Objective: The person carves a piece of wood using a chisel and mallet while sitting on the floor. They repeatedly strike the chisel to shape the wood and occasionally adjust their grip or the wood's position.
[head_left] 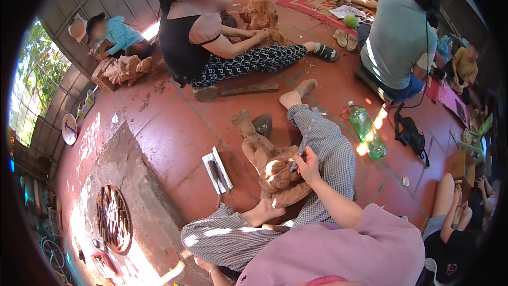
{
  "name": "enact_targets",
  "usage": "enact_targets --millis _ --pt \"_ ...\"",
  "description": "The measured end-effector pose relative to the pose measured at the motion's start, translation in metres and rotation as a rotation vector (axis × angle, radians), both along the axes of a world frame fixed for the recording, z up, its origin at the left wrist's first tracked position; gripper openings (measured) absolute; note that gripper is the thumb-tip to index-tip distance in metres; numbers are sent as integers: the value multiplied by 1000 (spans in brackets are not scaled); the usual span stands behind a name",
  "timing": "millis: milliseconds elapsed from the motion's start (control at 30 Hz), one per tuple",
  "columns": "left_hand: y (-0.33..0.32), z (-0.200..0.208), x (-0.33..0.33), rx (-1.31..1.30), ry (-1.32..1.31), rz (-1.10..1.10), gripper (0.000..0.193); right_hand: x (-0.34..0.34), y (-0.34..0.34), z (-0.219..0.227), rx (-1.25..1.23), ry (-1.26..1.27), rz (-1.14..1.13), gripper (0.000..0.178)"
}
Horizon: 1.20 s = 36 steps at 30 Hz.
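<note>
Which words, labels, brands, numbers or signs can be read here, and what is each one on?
Black-and-white trousers at upper middle: a repeating letter-like pattern, not copied here.
Black top at lower right: a pink mark, too small to read.
Paper sheet by the red mat: too small to read.
Carved figure: no lettering visible.

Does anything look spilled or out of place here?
The green bottle appears to lie on its side on the floor, odd since bottles usually stand; I see no clear puddle. Brown debris is scattered at upper left. The carved wooden figure by the right hand shows no damage I can make out.
</note>
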<state>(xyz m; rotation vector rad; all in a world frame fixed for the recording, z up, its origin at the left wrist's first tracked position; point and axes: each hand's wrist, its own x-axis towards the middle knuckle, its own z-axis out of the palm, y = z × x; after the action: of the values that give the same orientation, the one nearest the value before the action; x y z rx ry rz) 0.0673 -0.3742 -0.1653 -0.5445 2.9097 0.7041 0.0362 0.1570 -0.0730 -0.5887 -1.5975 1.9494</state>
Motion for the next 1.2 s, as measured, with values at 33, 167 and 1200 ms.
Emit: enact_targets --millis 33,167,1200 --pt "-5 -5 0 -34 -5 -29 35 1 0 0 -4 -5 -5 17" --pt "-30 -31 -8 206 -132 48 50 0 0 2 -14 7 -6 17" --pt "29 15 -93 -48 -273 -403 83 -1 7 -8 -20 26 -10 15"
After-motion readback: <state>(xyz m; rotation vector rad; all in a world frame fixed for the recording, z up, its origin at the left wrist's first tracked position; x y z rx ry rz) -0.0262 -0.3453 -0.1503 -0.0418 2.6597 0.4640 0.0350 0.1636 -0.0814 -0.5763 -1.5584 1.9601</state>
